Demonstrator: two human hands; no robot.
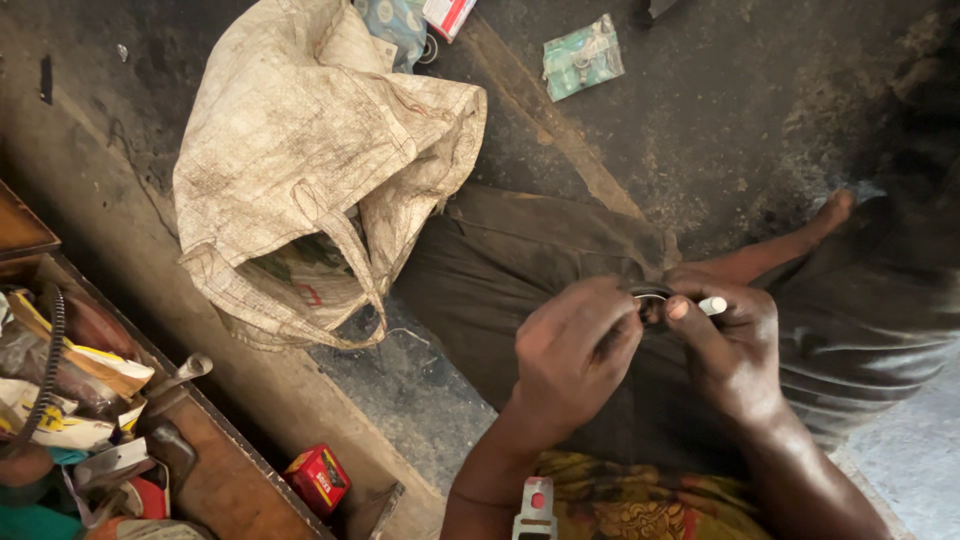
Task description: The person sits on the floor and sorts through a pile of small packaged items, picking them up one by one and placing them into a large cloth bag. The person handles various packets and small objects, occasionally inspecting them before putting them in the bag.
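My left hand (572, 350) and my right hand (728, 345) meet over my lap, both pinching a small dark ring-shaped part (650, 296) between the fingertips. A short white stub (714, 305) sticks out past my right thumb; I cannot tell what it is. My fingers hide most of the ring. Under the hands lie my dark trousers (520, 270), and my bare foot (832, 212) rests on the dark floor beyond.
A dirty white woven sack (310, 150) lies open at upper left. A wooden box (215, 470) at lower left holds tools, packets and a black cable. A small red box (318, 478) sits beside it. A green packet (583, 57) lies on the floor at top.
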